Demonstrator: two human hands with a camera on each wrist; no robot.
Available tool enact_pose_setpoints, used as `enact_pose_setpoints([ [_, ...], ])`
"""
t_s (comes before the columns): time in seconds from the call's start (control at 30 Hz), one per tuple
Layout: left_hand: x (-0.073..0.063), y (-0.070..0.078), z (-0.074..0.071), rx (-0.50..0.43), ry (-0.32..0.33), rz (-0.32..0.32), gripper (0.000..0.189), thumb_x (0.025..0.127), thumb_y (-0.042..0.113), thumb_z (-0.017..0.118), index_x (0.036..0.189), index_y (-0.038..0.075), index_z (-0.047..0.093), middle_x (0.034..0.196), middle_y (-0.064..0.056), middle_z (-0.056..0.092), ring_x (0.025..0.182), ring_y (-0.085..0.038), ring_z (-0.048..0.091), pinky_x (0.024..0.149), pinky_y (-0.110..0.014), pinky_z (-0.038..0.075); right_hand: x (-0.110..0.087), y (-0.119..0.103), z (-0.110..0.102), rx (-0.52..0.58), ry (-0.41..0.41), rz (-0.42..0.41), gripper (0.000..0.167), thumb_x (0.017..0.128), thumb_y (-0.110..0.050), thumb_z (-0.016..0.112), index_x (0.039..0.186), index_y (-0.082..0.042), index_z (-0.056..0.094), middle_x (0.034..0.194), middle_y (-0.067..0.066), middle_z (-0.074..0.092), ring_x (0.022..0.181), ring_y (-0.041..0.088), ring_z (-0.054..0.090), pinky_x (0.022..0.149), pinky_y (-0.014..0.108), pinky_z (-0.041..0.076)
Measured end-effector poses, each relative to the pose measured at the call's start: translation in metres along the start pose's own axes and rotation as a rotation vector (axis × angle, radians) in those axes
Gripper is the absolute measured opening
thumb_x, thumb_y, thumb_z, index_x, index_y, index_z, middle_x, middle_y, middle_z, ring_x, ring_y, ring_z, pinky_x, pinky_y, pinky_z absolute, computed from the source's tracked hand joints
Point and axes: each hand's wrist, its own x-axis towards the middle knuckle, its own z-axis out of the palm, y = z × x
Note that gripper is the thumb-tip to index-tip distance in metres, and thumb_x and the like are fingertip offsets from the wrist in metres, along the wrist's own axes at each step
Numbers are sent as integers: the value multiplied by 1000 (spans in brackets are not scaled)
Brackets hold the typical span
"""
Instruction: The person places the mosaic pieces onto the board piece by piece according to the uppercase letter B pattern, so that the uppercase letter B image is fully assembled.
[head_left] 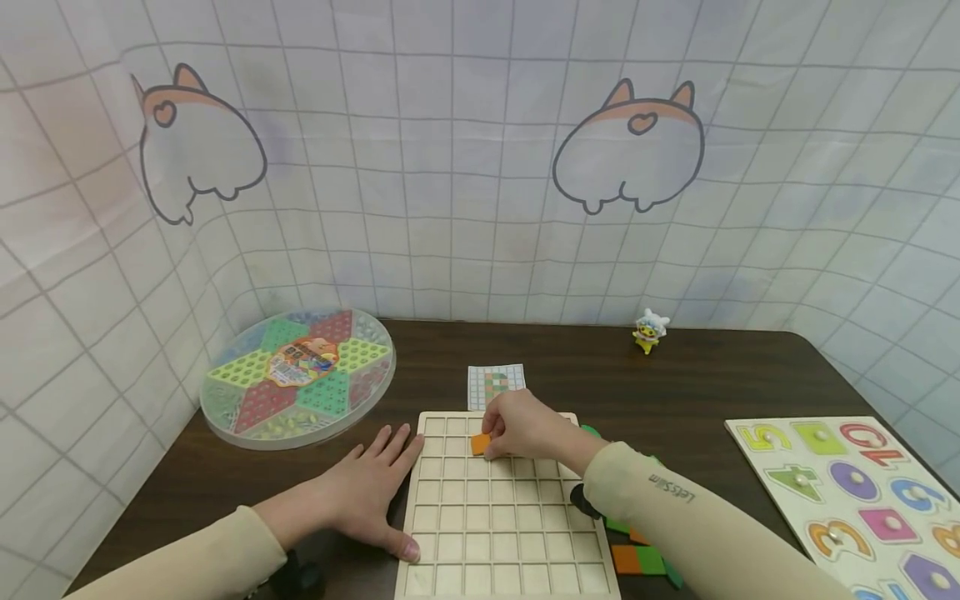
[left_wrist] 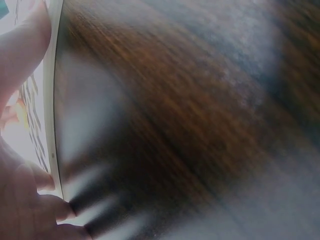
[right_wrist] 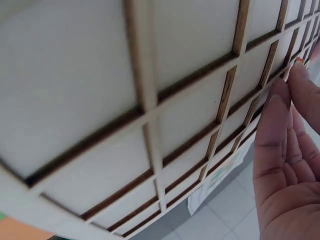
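Note:
A pale wooden grid board lies on the dark table, its square cells divided by thin raised ridges. My right hand pinches an orange square tile between thumb and fingers over the upper rows of the grid. In the right wrist view only a sliver of that tile shows at the fingertips. My left hand rests with fingers spread at the board's left edge, the thumb on its rim. The left wrist view shows the fingers along the board's side.
Behind the board lies a small printed pattern card. Orange and green tiles sit right of it, partly under my right forearm. A round Chinese checkers set stands left, a number puzzle right, a small figurine at the back.

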Motion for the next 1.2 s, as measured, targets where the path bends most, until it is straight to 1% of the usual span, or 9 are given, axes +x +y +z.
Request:
enact_pose_setpoints([
  [0.23,1,1,0,5,4,4,131,72,72,80,164,3,16,170,-25,11,156,-50,12,115,-73,25,3,-7,5,-36,19,48,19,78,-8,89,89,-6,73,84,1,70,76,12,61,74,31,55],
  [0.4,0,1,0,1,4,-1,131,72,73,79,164,3,16,170,-25,11,156,-50,13,115,-72,26,4,-9,5,-59,27,41,19,77,-7,90,87,-6,73,82,2,72,75,12,62,73,31,55],
  [0.57,0,1,0,0,4,-2,132,72,74,78,163,2,16,170,-26,12,156,-50,13,115,-72,26,3,-9,6,-40,19,33,19,78,-7,90,89,-5,74,81,2,72,74,12,63,72,31,55],
  [0.67,0,1,0,1,5,1,132,72,74,78,163,2,16,170,-26,12,156,-50,13,115,-72,26,1,-10,6,-30,27,22,17,80,-8,88,90,-4,75,85,4,74,76,14,65,73,33,57],
  [0.73,0,0,0,0,5,1,132,72,74,78,164,3,16,170,-26,11,156,-50,13,115,-72,26,0,-10,7,-27,39,15,11,83,-8,86,88,-5,76,86,5,75,75,14,65,72,34,57],
  [0.8,0,0,0,1,4,0,132,72,74,78,164,3,16,170,-25,11,156,-49,12,116,-71,26,-1,-10,8,-29,55,11,7,86,-9,83,84,-6,77,85,4,74,73,13,64,70,33,56],
  [0.87,0,0,0,5,4,0,132,72,74,78,164,3,16,170,-25,11,156,-49,13,116,-71,26,0,-10,10,-33,68,16,9,88,-9,81,80,-8,77,84,2,74,69,12,62,67,30,54],
  [0.97,1,0,1,12,6,-1,132,72,74,78,164,3,16,170,-25,11,156,-49,13,115,-72,26,1,-9,12,-42,87,33,13,88,-10,81,77,-10,75,82,0,72,67,10,59,65,28,52],
  [1.2,1,0,0,13,-1,-3,132,72,75,78,164,3,16,170,-25,11,156,-49,13,116,-71,26,1,-8,14,-54,98,35,12,88,-11,81,78,-11,75,80,0,72,65,11,60,63,28,52],
])
